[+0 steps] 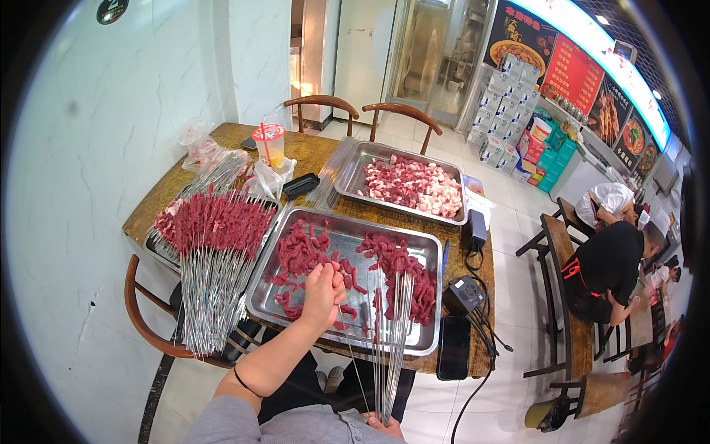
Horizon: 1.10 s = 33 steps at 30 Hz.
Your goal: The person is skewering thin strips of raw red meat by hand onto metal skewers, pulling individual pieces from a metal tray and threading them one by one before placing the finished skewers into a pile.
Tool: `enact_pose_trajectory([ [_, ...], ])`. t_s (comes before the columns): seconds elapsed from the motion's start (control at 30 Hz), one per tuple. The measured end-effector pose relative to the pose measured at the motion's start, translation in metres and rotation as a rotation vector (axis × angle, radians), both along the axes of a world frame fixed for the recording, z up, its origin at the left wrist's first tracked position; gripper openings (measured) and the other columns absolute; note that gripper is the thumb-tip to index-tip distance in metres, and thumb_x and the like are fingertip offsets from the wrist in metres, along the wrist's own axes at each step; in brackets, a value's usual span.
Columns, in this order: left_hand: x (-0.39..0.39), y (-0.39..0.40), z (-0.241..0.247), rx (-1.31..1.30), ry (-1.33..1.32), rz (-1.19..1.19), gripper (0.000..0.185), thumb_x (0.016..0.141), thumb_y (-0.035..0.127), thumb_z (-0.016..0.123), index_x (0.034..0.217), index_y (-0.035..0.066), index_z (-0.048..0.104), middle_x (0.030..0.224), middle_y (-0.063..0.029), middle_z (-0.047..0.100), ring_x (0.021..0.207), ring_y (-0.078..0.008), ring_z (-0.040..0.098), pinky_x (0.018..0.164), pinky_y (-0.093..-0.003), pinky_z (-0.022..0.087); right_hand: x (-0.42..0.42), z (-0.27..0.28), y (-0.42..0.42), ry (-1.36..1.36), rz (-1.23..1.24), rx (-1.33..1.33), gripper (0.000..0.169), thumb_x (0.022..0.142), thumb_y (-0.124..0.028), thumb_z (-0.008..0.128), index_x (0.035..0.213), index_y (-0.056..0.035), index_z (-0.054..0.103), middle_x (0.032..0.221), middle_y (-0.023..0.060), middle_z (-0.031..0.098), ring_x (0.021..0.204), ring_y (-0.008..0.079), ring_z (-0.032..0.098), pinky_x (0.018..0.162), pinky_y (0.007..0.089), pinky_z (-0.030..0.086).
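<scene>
My left hand (324,291) is closed around the upper end of a thin metal skewer (355,363), over a steel tray (344,222) of raw red meat strips (299,250). Meat shows just above the fist; whether it is on the skewer is unclear. At the bottom edge, my right hand (385,427) grips the lower end of that skewer and a bundle of flat metal skewers (396,338). The bundle's upper part lies over the meat at the tray's right side. To the left, many loaded meat skewers (216,227) are piled on another tray, their bare ends towards me.
Behind stands a tray of diced meat and fat (416,183), with bare skewers (333,172) beside it. A drink cup (269,147), plastic bags and a black case (301,185) lie back left. A phone (454,348), black device (465,294) and cables are at right. People sit farther right.
</scene>
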<state>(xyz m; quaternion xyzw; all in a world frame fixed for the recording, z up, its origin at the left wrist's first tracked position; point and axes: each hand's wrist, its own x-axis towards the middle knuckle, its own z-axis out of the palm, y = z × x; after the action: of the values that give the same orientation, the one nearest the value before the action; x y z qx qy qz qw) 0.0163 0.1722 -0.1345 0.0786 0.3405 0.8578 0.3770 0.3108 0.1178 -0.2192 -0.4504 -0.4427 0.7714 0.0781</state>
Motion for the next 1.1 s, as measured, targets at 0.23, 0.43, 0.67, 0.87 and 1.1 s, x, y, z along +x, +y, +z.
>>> enact_pose_trajectory([
  [0.23, 0.008, -0.009, -0.005, -0.043, 0.007, -0.095, 0.015, 0.086, 0.020, 0.036, 0.082, 0.006, 0.041, 0.056, 0.0014, 0.035, 0.043, -0.0061, 0.029, 0.040, -0.0193, 0.026, 0.000, 0.000, -0.002, 0.016, 0.005, 0.014, 0.022, 0.079, -0.018, 0.054, 0.093, -0.0010, 0.056, 0.066, -0.0034, 0.051, 0.061, 0.0040, 0.046, 0.058, 0.0184, 0.037],
  [0.43, 0.009, 0.000, 0.009, -0.055, 0.117, 0.064, 0.015, 0.086, 0.020, 0.036, 0.082, 0.007, 0.041, 0.057, 0.0007, 0.037, 0.045, -0.0069, 0.031, 0.043, -0.0215, 0.029, 0.000, 0.005, 0.000, -0.018, 0.032, 0.001, 0.022, 0.079, -0.018, 0.054, 0.093, -0.0010, 0.056, 0.066, -0.0036, 0.050, 0.060, 0.0040, 0.046, 0.057, 0.0184, 0.036],
  [0.67, 0.010, -0.008, 0.008, -0.043, -0.023, 0.051, 0.015, 0.087, 0.020, 0.034, 0.079, 0.008, 0.039, 0.056, 0.0019, 0.034, 0.041, -0.0049, 0.025, 0.037, -0.0189, 0.022, -0.001, 0.008, -0.002, 0.009, -0.016, -0.051, 0.022, 0.079, -0.018, 0.054, 0.093, -0.0006, 0.056, 0.067, -0.0025, 0.051, 0.061, 0.0047, 0.047, 0.058, 0.0188, 0.037],
  [0.87, 0.023, -0.021, -0.002, -0.069, -0.089, 0.020, 0.016, 0.087, 0.023, 0.034, 0.078, 0.010, 0.038, 0.053, 0.0036, 0.030, 0.040, -0.0048, 0.023, 0.035, -0.0191, 0.018, -0.002, 0.007, 0.000, -0.028, -0.007, -0.109, 0.022, 0.079, -0.018, 0.054, 0.092, -0.0009, 0.056, 0.070, -0.0017, 0.053, 0.063, 0.0051, 0.048, 0.060, 0.0192, 0.038],
  [1.1, 0.076, -0.034, -0.033, -0.141, 0.042, -0.093, 0.026, 0.087, 0.030, 0.032, 0.090, 0.006, 0.041, 0.065, -0.0021, 0.047, 0.052, -0.0103, 0.044, 0.046, -0.0215, 0.036, -0.001, 0.002, -0.003, -0.020, -0.057, -0.096, 0.021, 0.079, -0.018, 0.053, 0.091, -0.0009, 0.056, 0.071, -0.0014, 0.054, 0.062, 0.0049, 0.048, 0.058, 0.0190, 0.039],
])
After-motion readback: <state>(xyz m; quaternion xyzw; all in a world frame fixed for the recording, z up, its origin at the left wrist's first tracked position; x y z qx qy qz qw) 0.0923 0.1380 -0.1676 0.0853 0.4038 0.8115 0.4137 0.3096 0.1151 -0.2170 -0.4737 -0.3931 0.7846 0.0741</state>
